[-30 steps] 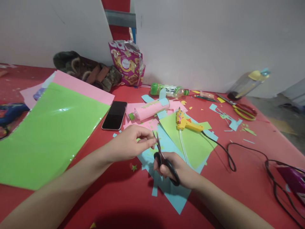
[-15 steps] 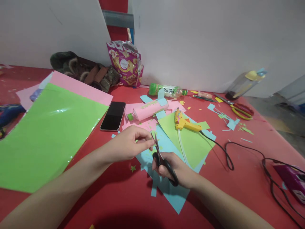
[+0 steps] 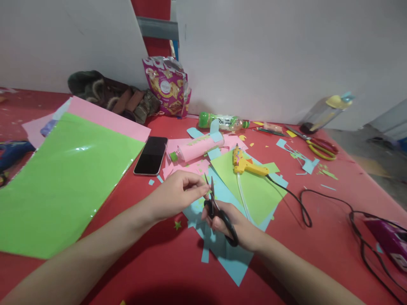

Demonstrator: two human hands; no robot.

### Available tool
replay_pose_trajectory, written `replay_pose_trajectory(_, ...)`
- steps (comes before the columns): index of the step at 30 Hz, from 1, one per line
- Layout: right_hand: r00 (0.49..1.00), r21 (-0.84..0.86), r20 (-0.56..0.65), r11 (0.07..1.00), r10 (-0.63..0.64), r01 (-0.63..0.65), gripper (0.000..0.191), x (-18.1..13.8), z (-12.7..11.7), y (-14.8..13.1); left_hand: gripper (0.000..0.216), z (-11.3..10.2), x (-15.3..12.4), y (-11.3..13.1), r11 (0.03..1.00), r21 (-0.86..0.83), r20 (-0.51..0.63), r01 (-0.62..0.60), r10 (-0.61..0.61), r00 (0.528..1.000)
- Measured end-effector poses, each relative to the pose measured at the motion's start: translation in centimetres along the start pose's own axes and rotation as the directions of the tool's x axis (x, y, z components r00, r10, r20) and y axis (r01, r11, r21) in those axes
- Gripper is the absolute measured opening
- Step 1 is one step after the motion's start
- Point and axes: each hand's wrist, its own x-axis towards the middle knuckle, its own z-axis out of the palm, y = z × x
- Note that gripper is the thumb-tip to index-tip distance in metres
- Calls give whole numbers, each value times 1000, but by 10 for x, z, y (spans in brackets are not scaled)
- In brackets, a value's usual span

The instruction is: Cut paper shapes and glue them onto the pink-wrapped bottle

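My right hand (image 3: 230, 224) is wrapped round the black handles of a pair of scissors (image 3: 213, 199), whose blades point up and away and stand slightly apart. Between thumb and finger, my left hand (image 3: 181, 192) pinches a tiny green paper piece (image 3: 209, 192) right at the blades; most of it is hidden. Below the hands lies light blue paper (image 3: 237, 258) strewn with small green scraps. A green paper star (image 3: 177, 225) rests on the red table to the left. Just beyond, a bottle wrapped in pink paper (image 3: 202, 148) lies on its side with blue paper strips on it.
A yellow glue gun (image 3: 248, 163) lies on green paper, its black cord (image 3: 318, 195) trailing right. Left are a phone (image 3: 151, 155) and a green sheet pack (image 3: 70, 182). Behind stand a snack bag (image 3: 167, 87), a green-capped bottle (image 3: 222, 121) and yellow-red scissors (image 3: 321, 148).
My left hand has shifted slightly right and nearer to me, against the scissors. The scissor blades have turned a little and a bit of green paper now shows between them and my fingers.
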Motion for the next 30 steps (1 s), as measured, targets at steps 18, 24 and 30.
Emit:
replay_pose_trajectory(18, 896, 262, -442, 962, 45, 81, 21, 8, 1, 11, 31, 18, 0, -7, 927, 342, 9, -154, 161, 987)
replay_pose_trajectory(24, 885, 149, -464, 988, 37, 37, 22, 8, 1, 4, 28, 21, 1, -9, 931, 322, 30, -174, 173, 984)
replay_pose_trajectory(30, 884, 137, -459, 990, 82, -20, 25, 8, -2, -2, 28, 21, 4, -13, 908, 364, 65, -206, 196, 978)
